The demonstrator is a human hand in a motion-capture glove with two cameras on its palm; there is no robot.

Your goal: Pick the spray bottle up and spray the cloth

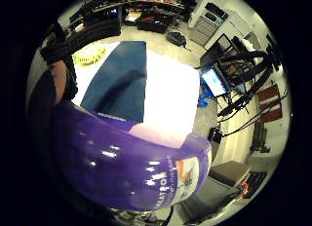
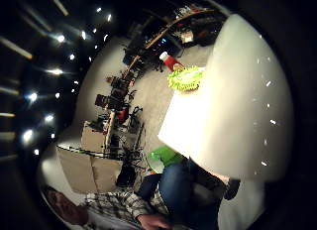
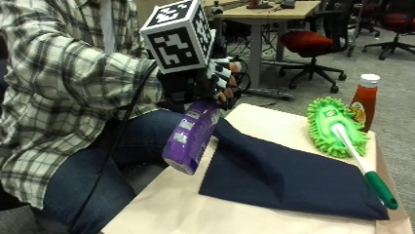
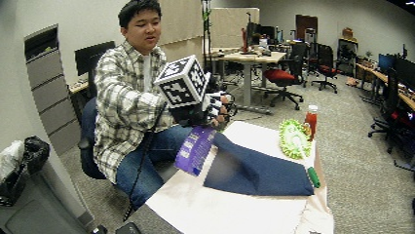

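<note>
Bottle: purple plastic spray bottle w/ white label (image 3: 191,137), nearest thing in outside view; held up off the desk, tilted, base low toward the person, head up inside the hand. Fills much of little-finger palm view (image 1: 126,167), so close to palm.
Hand: black-gloved right hand (image 3: 204,85) w/ fingers curled round the bottle's top end; trigger and nozzle hidden by fingers, can't tell if pressed.
Cloth: dark navy cloth (image 3: 285,178) lying on desk, mostly flat, near corner humped up just beside the bottle's body. Touching or not: can't tell. Also seen past the bottle in little-finger palm view (image 1: 119,77).
Desk: pale beige top (image 3: 175,209), carries cloth, duster, sauce bottle.
Duster: lime-green fluffy duster head (image 3: 334,126) w/ white-and-green handle, at far side of desk; handle runs along the cloth's far edge, green grip end (image 3: 381,190) at cloth corner.
Sauce: red ketchup bottle, white cap (image 3: 365,102), upright behind duster head, at desk's far end.
Person: seated at desk, plaid shirt sleeve (image 3: 78,83), blue jeans.
</note>
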